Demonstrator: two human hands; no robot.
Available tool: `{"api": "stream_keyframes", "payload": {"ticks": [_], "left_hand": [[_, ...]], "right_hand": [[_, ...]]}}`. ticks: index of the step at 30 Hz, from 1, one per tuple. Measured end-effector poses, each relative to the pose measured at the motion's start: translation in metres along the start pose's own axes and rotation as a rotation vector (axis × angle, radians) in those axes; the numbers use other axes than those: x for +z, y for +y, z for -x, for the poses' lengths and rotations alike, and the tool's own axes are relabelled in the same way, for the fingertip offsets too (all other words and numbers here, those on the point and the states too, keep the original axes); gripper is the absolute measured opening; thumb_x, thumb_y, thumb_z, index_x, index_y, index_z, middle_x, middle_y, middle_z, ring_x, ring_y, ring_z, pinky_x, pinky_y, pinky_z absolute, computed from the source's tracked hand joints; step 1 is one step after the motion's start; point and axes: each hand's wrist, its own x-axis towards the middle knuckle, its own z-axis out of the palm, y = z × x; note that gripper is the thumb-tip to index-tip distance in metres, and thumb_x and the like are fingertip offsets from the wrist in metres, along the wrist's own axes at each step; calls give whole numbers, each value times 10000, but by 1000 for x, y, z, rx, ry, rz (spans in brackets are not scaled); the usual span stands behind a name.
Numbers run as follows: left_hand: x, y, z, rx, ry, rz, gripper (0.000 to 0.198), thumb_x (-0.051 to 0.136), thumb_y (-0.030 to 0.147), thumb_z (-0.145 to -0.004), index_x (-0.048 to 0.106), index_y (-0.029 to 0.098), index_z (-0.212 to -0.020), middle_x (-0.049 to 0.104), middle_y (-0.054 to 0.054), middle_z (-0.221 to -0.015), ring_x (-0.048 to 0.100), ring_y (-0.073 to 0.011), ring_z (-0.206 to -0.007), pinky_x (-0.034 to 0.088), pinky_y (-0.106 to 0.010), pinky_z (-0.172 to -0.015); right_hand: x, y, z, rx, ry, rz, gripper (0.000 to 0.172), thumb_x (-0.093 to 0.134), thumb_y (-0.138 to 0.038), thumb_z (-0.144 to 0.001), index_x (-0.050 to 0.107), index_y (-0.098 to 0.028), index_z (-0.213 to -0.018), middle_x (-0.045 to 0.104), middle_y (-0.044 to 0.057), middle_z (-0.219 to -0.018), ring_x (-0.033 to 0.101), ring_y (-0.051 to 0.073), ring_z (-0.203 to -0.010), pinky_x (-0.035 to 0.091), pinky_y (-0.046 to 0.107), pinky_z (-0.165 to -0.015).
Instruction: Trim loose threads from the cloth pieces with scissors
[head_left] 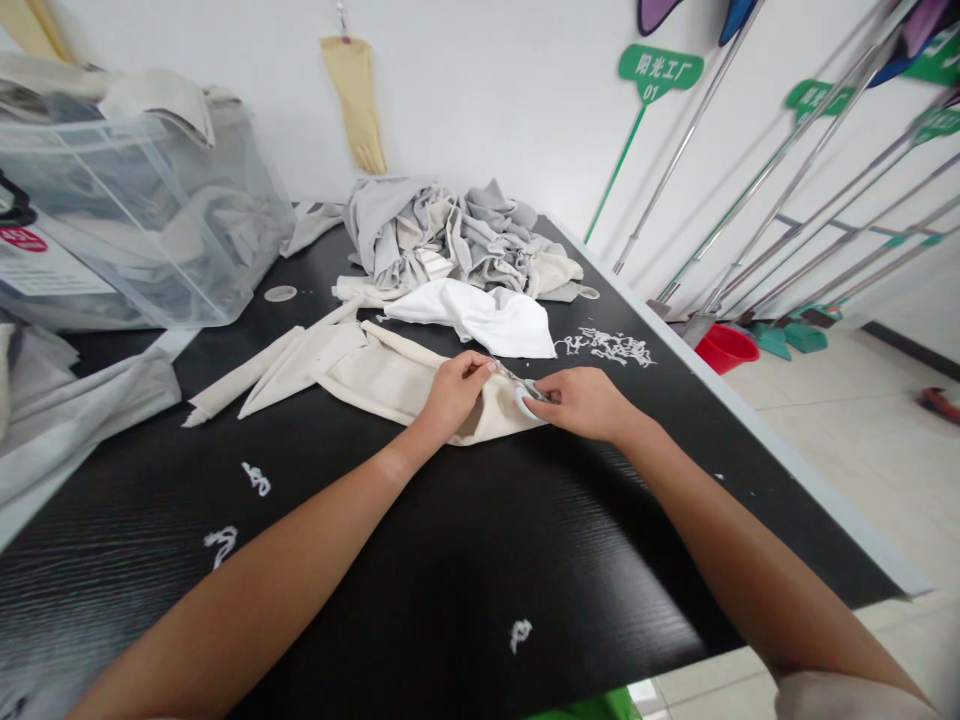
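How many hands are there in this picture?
2: the left hand on the beige cloth, and the right hand to its right, holding scissors.

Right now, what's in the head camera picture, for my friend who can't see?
The right hand holds pale-handled scissors at a cream cloth that the left hand holds, on a black table. Beyond lie a white cloth and a heap of grey and cream cloths.

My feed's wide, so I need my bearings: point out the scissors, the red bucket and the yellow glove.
Scissors (521, 403): head view, on the pale handle loop.
Red bucket (727, 348): head view, on its outer wall.
Yellow glove (356, 95): head view, mid-length.
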Motion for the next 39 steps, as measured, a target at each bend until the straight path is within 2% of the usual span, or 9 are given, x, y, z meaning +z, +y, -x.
{"api": "stream_keyframes", "payload": {"ticks": [5, 11, 15, 26, 32, 39], "left_hand": [[1, -2, 0, 25, -21, -3, 179, 666, 360, -924, 731, 201, -876, 769, -39, -893, 683, -209, -848, 508, -316, -806], [0, -2, 0, 25, -12, -26, 179, 662, 349, -934, 740, 193, -896, 773, -45, -897, 684, -208, -844, 504, -323, -803], [1, -3, 1, 13, -8, -17, 203, 663, 377, -939, 746, 194, -907, 773, -42, -901, 681, -206, -848, 506, -318, -807], [3, 1, 1, 60, -32, -38, 164, 650, 339, -938, 716, 200, -880, 754, -31, -872, 682, -199, -827, 507, -315, -798], [1, 2, 2, 45, -10, -74, 165, 649, 335, -945, 725, 195, -899, 764, -31, -885, 686, -196, -835, 508, -307, -801], [4, 8, 4, 53, -27, -66, 152, 653, 321, -942, 719, 197, -884, 751, -22, -853, 679, -186, -812, 514, -294, -785]], "right_hand": [[0, -6, 1, 51, -1, 39, 634, 445, -731, -981, 592, -213, -647, 611, 41, -636, 504, 179, -622, 188, 340, -614], [2, -3, 0, -15, 12, 1, 607, 476, -677, -992, 541, -205, -616, 562, 23, -596, 460, 159, -585, 188, 345, -613], [0, -3, 0, 8, 14, 0, 598, 491, -640, -995, 520, -202, -590, 540, 22, -575, 437, 155, -568, 186, 348, -610], [-4, -24, 5, 146, -24, 114, 639, 430, -732, -993, 633, -213, -679, 694, 82, -708, 618, 213, -690, 205, 338, -612], [-5, -24, 5, 86, 3, 154, 532, 472, -597, -1010, 631, -214, -677, 699, 53, -698, 630, 198, -690, 217, 322, -603], [-6, -27, 5, 151, -31, 142, 660, 349, -711, -1026, 676, -229, -716, 732, 70, -757, 671, 222, -751, 222, 328, -608]]}}
